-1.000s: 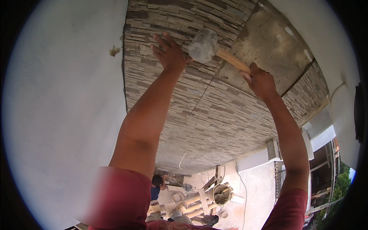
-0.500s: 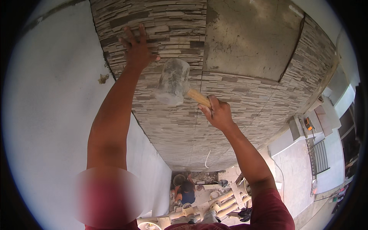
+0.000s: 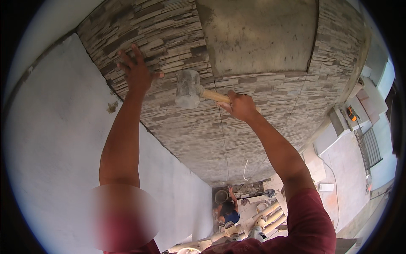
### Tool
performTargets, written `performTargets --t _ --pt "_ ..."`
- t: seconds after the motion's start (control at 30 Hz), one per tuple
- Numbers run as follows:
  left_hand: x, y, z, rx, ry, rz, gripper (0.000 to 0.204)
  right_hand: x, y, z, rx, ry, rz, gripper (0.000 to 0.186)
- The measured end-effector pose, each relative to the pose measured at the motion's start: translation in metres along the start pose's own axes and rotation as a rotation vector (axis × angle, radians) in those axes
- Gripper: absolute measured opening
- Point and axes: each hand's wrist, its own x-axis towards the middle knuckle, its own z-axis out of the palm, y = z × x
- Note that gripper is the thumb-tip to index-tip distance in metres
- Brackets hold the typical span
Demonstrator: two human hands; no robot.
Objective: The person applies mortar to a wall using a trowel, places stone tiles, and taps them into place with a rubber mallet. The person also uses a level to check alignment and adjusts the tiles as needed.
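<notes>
My left hand (image 3: 138, 77) lies spread against a wall tile (image 3: 169, 34) with a stacked-stone pattern in grey and beige strips. In my right hand (image 3: 242, 106) is the wooden handle of a rubber mallet (image 3: 188, 89), its fingers wrapped round it. The mallet's grey, dusty head points left, in front of the tiled wall and to the right of my left hand. From this view I cannot tell whether the head touches the tile. Right of the tile is a bare patch of cement wall (image 3: 260, 38), bordered by more stone-pattern tiles (image 3: 338, 46).
A white wall (image 3: 63, 127) meets the tiles on the left. Far below, a person (image 3: 229, 210) works near a bucket (image 3: 221, 196). Bamboo poles (image 3: 275, 220) lie below me. An orange-and-black tool (image 3: 351, 113) rests on a ledge at the right, and a white cable (image 3: 245, 170) hangs from the wall.
The view has tilted and shifted. The mallet head, blurred before, now shows sharply and its handle lies more level. My left hand stays spread on the tile.
</notes>
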Motion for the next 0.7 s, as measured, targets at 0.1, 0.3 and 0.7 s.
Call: performTargets --t 0.1,0.3,0.7 --pt "0.000 0.003 -0.004 0.004 -0.077 -0.052 0.144 -0.004 -0.012 -0.003 0.053 0.064 -0.112 0.055" --pt "0.001 -0.003 0.003 -0.010 0.014 0.024 0.147 0.003 0.008 -0.009 -0.032 0.005 -0.070 0.050" --pt "0.000 -0.011 -0.006 0.263 -0.088 0.045 0.139 -0.002 -0.015 -0.018 -0.083 0.039 0.198 0.045"
